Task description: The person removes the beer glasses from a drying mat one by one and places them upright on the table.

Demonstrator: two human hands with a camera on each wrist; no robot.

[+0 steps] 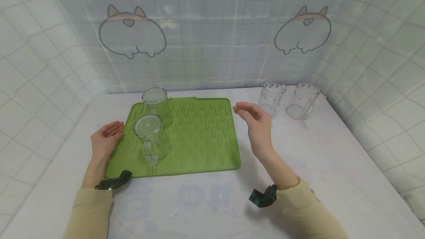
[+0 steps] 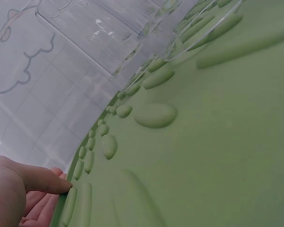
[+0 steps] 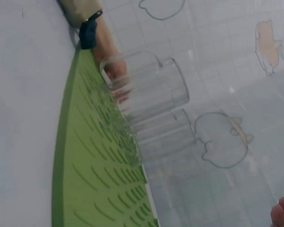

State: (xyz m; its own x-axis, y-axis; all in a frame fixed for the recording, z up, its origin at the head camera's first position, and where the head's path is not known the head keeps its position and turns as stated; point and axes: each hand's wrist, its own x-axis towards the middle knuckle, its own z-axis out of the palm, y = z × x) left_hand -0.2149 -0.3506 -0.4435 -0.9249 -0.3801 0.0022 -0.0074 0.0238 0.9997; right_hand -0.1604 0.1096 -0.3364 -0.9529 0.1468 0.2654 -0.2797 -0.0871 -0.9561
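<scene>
A green ridged drying mat (image 1: 202, 135) lies flat. At its left edge my left hand (image 1: 105, 137) holds the rim, the thumb (image 2: 49, 179) on top and the other fingers along the outer side. Two clear glass mugs stand on the mat's left part: a front mug (image 1: 148, 128), bottom upward with its handle toward me, and a back mug (image 1: 156, 100). My right hand (image 1: 257, 126) hovers past the mat's right edge, fingers bent loosely and holding nothing. Just behind it, on the table, stands an upright glass mug (image 1: 273, 95), partly hidden by this hand.
Another upright glass mug (image 1: 303, 100) stands farther right, near the back edge. A white cloth (image 1: 206, 205) covers the table. Tile-patterned sheets with cartoon prints rise behind it (image 1: 212, 40) and along both sides.
</scene>
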